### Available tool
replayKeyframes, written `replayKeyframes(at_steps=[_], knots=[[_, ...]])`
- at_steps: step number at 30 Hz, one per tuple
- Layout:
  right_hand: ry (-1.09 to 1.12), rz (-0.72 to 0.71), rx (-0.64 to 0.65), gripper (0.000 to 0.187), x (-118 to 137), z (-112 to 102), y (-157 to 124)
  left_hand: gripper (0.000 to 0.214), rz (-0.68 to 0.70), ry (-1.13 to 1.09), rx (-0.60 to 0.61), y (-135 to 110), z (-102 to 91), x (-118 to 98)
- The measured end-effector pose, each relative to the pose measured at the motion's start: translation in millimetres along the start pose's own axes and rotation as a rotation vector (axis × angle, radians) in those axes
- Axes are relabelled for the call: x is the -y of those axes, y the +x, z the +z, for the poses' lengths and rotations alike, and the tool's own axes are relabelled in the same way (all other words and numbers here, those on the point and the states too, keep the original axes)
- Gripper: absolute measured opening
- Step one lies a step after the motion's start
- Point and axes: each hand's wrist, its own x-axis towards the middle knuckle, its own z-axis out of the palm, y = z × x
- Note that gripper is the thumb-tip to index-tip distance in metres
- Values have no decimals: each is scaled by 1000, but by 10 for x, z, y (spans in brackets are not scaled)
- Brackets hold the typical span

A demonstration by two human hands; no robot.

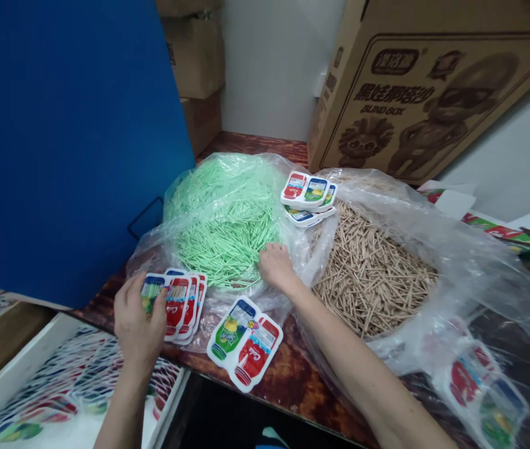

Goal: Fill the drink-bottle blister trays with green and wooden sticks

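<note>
My left hand [139, 321] is closed on a fanned stack of drink-shaped plastic packs [178, 305], printed with red Cola and green-and-blue Sprite pictures. Thin sticks show inside the front packs. At the right edge of a heap of thin green sticks [222, 231], in a clear plastic bag, is my right hand [275, 265]. Its fingers are curled, and the fingertips are hidden, so what they pinch cannot be made out. Between the hands, one Cola-and-Sprite pack [245, 343] lies flat near the table's front edge.
Brown sticks [372, 274] fill a second clear bag at right. Several packs [309, 196] lie between the bags; others [484, 393] sit under plastic at lower right. A blue panel [68, 137] stands at left, above a white tray [54, 330] of packs. A carton [409, 93] stands behind.
</note>
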Motion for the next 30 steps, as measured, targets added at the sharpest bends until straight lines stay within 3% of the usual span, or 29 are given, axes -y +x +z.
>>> replayKeyframes(at_steps=[6,11,15,21,26,30], knots=[[280,114,-10,19,-185,-58,91,29,158,-244,176,-239,89,-450],[608,175,-1,10,-210,-116,198,24,170,-367,377,-434,263,-750],[895,178,48,10,-175,-218,191,23,158,-467,489,-453,329,-896],[1130,195,165,20,-207,-251,167,19,44,-621,593,-354,403,-966],[1237,199,120,22,-227,-326,114,22,-162,-754,638,-187,556,-1008],[1334,131,144,18,-174,-419,-190,38,-337,-951,526,43,681,-1122]])
